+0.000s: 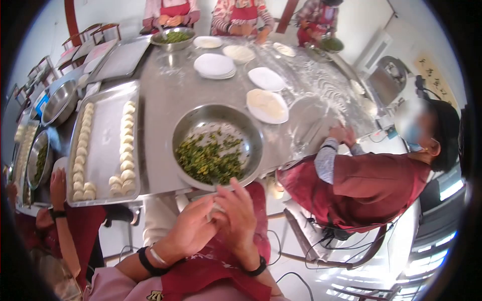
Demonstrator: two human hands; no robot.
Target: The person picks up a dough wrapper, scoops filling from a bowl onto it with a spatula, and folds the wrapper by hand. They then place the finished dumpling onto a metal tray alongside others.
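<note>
My left hand (196, 223) and my right hand (236, 213) are together over my red apron (216, 273), just below a large steel bowl (218, 113). A small pale piece, perhaps dough, shows between the fingers of my left hand; both hands are closed around it. Chopped green and yellow filling (211, 158) lies in the bowl. Left of the bowl, a metal tray (106, 145) holds rows of white dumplings (127, 145) along both sides, its middle bare.
A co-worker in red (361, 175) sits at the right, hands on the floured table (160, 95). White plates (215, 66), some with dough wrappers (265, 103), stand behind the bowl. Other workers are at the far side and left. An empty tray (120, 59) lies back left.
</note>
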